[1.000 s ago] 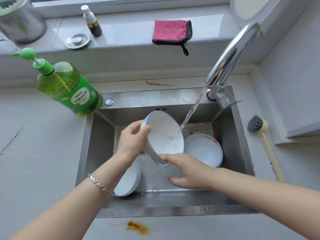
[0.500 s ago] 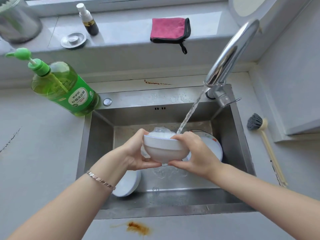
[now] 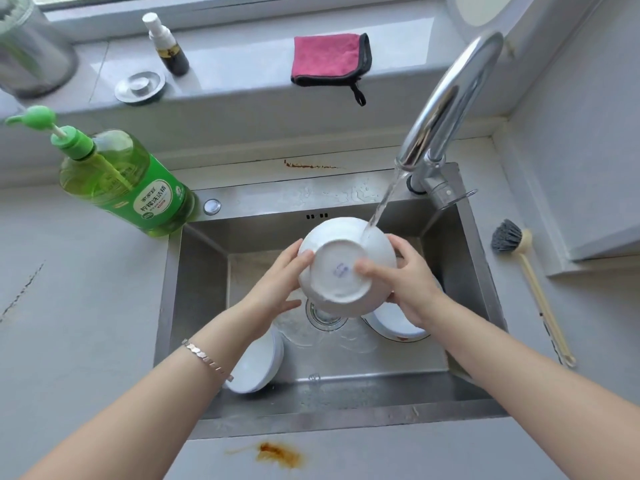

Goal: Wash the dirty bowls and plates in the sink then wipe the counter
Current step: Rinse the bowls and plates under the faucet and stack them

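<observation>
**A:** quick q, how are the hands being posed here?

**B:** both forearms are being stretched out over the sink. The bowl is being held between the left hand and the right hand, above the drain and below the tap. The left grip is being curled against the bowl's left side. The right grip is being pinched on it, thumb on the base, fingers round the far wall.

**A:** and the bowl itself?

**B:** white, and it's being tipped so the underside is being shown, with a small blue mark inside the foot ring. Water is being poured onto its upper right side. A second bowl is lying on the sink floor at the left, and a plate is lying under the right wrist. An orange-brown stain is sitting on the worktop by the front rim.
</observation>
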